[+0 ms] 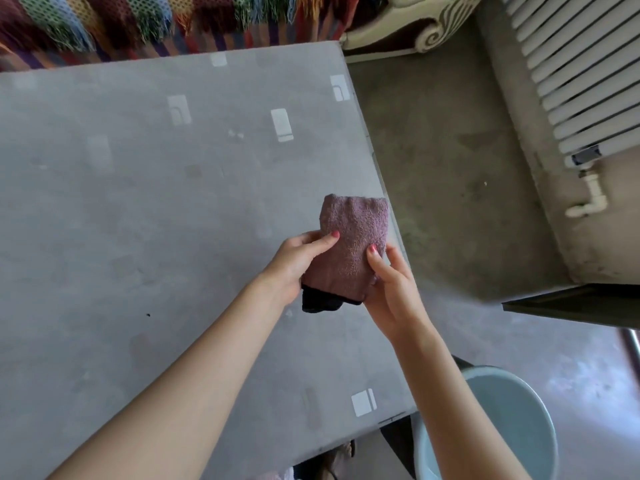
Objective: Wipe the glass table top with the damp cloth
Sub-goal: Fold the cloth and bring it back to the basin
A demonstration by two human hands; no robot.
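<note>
A folded pink terry cloth (349, 237) with a dark underside is held up above the right part of the glass table top (156, 209). My left hand (294, 261) grips its left edge, thumb on top. My right hand (391, 285) grips its right edge, thumb pressed on the pink face. The cloth's lower dark corner hangs below my left hand. The glass is grey and dusty, with pale reflections and smudges across it.
A light blue basin (512, 427) stands on the concrete floor at the table's near right corner. A white radiator (575, 71) and its pipe line the right wall. A colourful fringed blanket (138, 22) lies beyond the table's far edge.
</note>
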